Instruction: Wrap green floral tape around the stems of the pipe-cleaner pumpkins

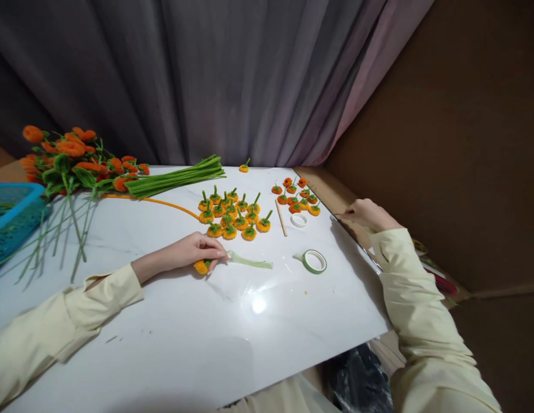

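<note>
My left hand (202, 251) is closed around a small yellow-orange flower head (202, 267) above the white table, its fingertips pinching one end of a pale green tape strip (252, 262). Off the table's right edge, my right hand (365, 212) has its fingers pressed together; a thin dark thing seems to stick out from them, too small to name. A roll of green tape (315, 261) lies between the hands. Behind my left hand stand several yellow flower heads (230, 221) with green stems. Several orange ones (295, 202) sit farther right, near a white ring (299, 220) and a wooden stick (281, 218).
Green stems (176, 178) lie in a bundle at the back, beside orange flowers (71, 149) with leaves. A blue basket (17, 229) is at the far left. An orange strip (163, 203) curves across the table (163, 344). A grey curtain (232, 80) hangs behind.
</note>
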The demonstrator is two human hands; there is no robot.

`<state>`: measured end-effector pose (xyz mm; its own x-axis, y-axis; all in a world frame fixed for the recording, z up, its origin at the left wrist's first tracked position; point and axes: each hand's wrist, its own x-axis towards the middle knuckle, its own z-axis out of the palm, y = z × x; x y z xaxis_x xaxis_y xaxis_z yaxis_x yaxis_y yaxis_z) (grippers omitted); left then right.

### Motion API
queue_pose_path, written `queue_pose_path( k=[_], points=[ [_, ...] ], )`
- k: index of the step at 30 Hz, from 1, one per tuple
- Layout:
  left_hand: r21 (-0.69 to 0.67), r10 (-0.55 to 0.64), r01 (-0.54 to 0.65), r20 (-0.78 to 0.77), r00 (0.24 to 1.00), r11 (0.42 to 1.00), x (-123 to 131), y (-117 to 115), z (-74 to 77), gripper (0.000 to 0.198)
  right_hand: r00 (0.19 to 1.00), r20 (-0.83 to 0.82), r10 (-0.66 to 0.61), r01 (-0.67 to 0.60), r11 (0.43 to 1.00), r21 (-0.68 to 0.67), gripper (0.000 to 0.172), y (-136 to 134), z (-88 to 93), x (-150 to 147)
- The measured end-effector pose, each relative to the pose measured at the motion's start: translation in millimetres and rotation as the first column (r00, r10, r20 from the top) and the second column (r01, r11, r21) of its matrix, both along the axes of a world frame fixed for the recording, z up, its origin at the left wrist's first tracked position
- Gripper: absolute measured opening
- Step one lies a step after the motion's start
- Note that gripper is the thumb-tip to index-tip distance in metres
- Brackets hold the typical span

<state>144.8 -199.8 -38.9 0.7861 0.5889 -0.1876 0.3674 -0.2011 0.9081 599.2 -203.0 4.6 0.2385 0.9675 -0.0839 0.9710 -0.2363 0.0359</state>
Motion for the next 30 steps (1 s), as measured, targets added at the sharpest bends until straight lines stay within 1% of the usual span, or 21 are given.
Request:
queue_pose_path(
  k=[3, 5, 9, 15, 20, 24, 27, 30],
  points=[
    [-0.003, -0.006, 0.006, -0.007, 1.0, 1.0, 0, 0, 0.7, 0.031, 0.999, 0.042, -0.029, 0.031, 0.999, -0.042, 0.025, 4, -2.0, -4],
    [-0.004, -0.005, 0.005, -0.004, 1.0, 1.0, 0, -1, 1.2, 0.033, 1.0, 0.002, -0.012, 0.012, 0.999, -0.033, 0.022, 5, -2.0, -5],
    [0.002, 0.006, -0.006, -0.008, 1.0, 1.0, 0, -1, 1.2, 0.033, 0.996, -0.09, -0.013, 0.014, 1.0, 0.012, 0.016, 2, -0.2, -4],
    [0.01, -0.001, 0.001, -0.022, 1.0, 1.0, 0, 1, -0.4, 0.035, 0.987, -0.159, -0.026, 0.032, 0.999, 0.036, 0.022, -5, 2.0, -4],
    [0.011, 0.013, -0.012, -0.032, 0.999, 1.0, -1, 0, 0.2, 0.033, 0.98, -0.178, -0.093, 0.11, 0.99, 0.09, 0.028, -11, 9.0, 0],
    [0.005, 0.003, -0.003, -0.034, 0.999, 1.0, 0, 1, 0.4, 0.032, 0.976, -0.179, -0.12, 0.141, 0.983, 0.113, 0.028, -16, 15.1, 4],
    [0.008, 0.003, -0.003, -0.027, 1.0, 1.0, 0, 1, -0.2, 0.032, 0.975, -0.193, -0.107, 0.129, 0.986, 0.105, 0.026, -16, 12.7, 4],
    [0.011, 0.005, -0.005, -0.029, 1.0, 1.0, -1, 1, -1.0, 0.035, 0.972, -0.215, -0.092, 0.114, 0.989, 0.091, 0.023, -11, 5.7, 2]
  ],
)
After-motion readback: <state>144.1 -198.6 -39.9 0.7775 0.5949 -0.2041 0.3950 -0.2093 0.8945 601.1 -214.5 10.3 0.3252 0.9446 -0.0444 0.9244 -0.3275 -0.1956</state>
